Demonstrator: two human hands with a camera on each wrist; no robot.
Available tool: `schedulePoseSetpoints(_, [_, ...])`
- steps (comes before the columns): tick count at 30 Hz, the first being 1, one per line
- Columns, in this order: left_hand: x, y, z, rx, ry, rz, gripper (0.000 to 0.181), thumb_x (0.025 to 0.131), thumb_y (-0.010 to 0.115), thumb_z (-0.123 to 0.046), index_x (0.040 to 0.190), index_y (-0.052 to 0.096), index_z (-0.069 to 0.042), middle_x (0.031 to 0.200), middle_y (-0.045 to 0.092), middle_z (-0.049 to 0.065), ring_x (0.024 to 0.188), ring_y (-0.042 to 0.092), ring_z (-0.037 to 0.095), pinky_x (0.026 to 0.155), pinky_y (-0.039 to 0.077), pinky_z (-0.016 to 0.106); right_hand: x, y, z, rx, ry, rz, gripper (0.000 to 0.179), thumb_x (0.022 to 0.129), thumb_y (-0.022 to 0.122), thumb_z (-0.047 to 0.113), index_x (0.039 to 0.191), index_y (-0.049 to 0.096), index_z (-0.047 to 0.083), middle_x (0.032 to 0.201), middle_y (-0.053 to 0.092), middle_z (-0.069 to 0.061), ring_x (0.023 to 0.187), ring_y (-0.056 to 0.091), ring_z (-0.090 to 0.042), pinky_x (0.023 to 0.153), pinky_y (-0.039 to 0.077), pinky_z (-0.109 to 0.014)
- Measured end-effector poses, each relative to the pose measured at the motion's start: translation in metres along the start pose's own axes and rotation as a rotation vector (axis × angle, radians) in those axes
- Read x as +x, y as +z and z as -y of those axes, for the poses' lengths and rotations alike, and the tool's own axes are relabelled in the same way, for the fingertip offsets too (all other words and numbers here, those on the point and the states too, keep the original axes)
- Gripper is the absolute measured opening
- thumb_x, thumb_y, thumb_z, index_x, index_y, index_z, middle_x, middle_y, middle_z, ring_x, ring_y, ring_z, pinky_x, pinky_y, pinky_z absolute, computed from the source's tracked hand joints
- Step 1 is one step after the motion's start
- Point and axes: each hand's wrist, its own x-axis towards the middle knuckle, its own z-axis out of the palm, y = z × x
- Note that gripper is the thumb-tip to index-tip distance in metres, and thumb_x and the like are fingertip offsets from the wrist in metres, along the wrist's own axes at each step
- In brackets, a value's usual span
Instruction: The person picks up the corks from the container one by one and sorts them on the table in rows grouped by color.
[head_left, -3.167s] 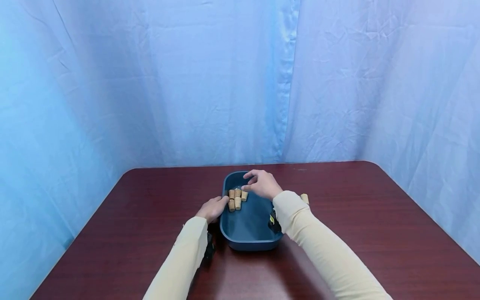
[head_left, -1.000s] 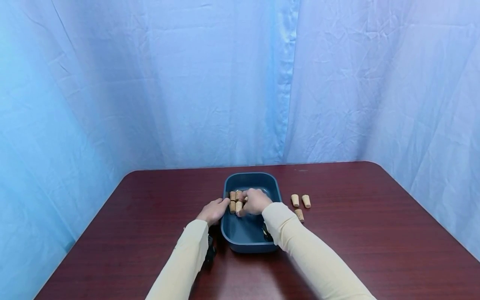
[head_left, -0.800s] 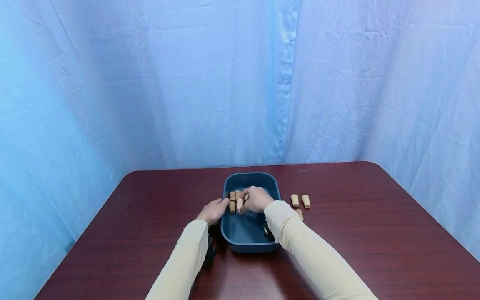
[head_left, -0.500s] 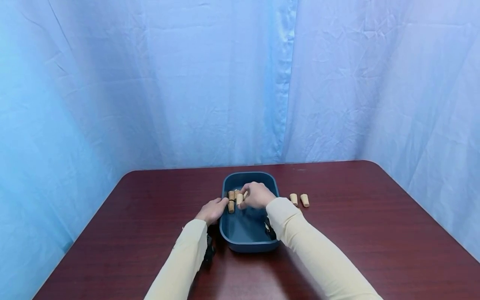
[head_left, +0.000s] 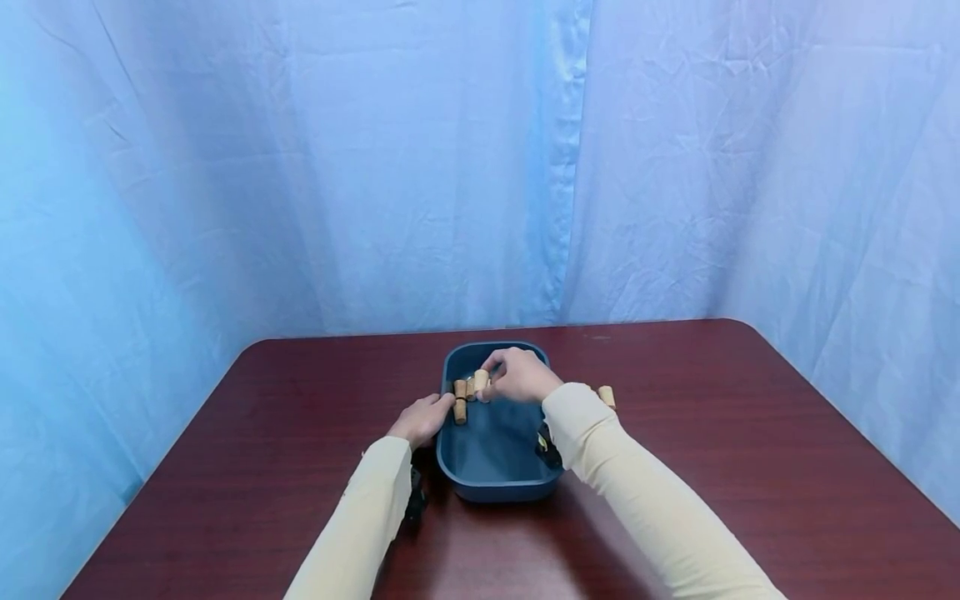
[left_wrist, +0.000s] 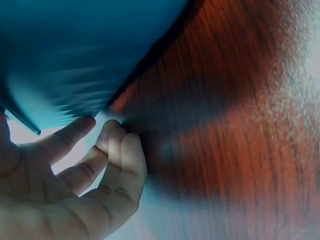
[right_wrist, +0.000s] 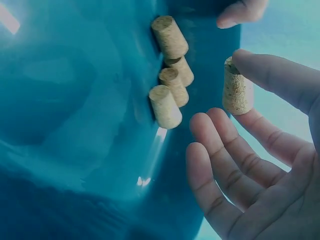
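Note:
My right hand (head_left: 522,377) is over the far half of a dark blue rectangular bin (head_left: 495,483). It pinches a tapered cork stopper (right_wrist: 237,92) between thumb and index finger, the other fingers spread loosely. Several more corks (right_wrist: 170,37) lie in a row on the bin floor by its left wall; in the head view two of these corks (head_left: 461,402) show end to end. At the bin's left side, my left hand (head_left: 422,418) holds the wall, its thumb over the rim and its index finger (left_wrist: 75,132) against the outside.
Right of the bin, a loose cork (head_left: 607,396) shows on the dark red-brown table (head_left: 750,467), partly behind the right sleeve (head_left: 622,458). A pale blue curtain (head_left: 435,167) hangs behind the table's far edge.
The right hand has gripped a cork from the group in the bin and lifted it away from the others. Its sleeve now covers most corks on the table. The left hand stays put.

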Motion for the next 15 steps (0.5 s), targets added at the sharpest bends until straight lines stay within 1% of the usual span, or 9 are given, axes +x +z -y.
schedulePoseSetpoints(4, [0.0,0.0,0.0,-0.015,-0.007,0.003,0.06,0.109,0.034,-0.036,0.155,0.037,0.003,0.154,0.043,0.025,0.134,0.049,0.04,0.106,0.044,0.053,-0.004,-0.006,0.004,0.024,-0.01,-0.02,0.037,0.092,0.077,0.02,0.125,0.068,0.007,0.103,0.069,-0.008,0.095,0.065,-0.024,0.089,0.055,-0.044])
schedulePoseSetpoints(12, [0.0,0.0,0.001,0.005,0.004,-0.011,0.061,0.108,0.035,-0.036,0.153,0.039,0.004,0.151,0.046,0.026,0.127,0.053,0.039,0.106,0.045,0.054,-0.011,-0.016,0.005,0.029,-0.037,-0.06,0.039,0.093,0.076,0.022,0.127,0.067,0.005,0.109,0.069,-0.013,0.1,0.065,-0.027,0.091,0.054,-0.046])
schedulePoseSetpoints(15, [0.0,0.001,0.001,-0.001,0.008,-0.012,0.061,0.108,0.035,-0.036,0.153,0.039,0.004,0.151,0.046,0.026,0.128,0.053,0.039,0.106,0.045,0.053,-0.014,-0.021,0.003,0.017,-0.043,-0.067,0.039,0.093,0.076,0.022,0.128,0.067,0.006,0.109,0.069,-0.012,0.101,0.065,-0.027,0.092,0.054,-0.046])
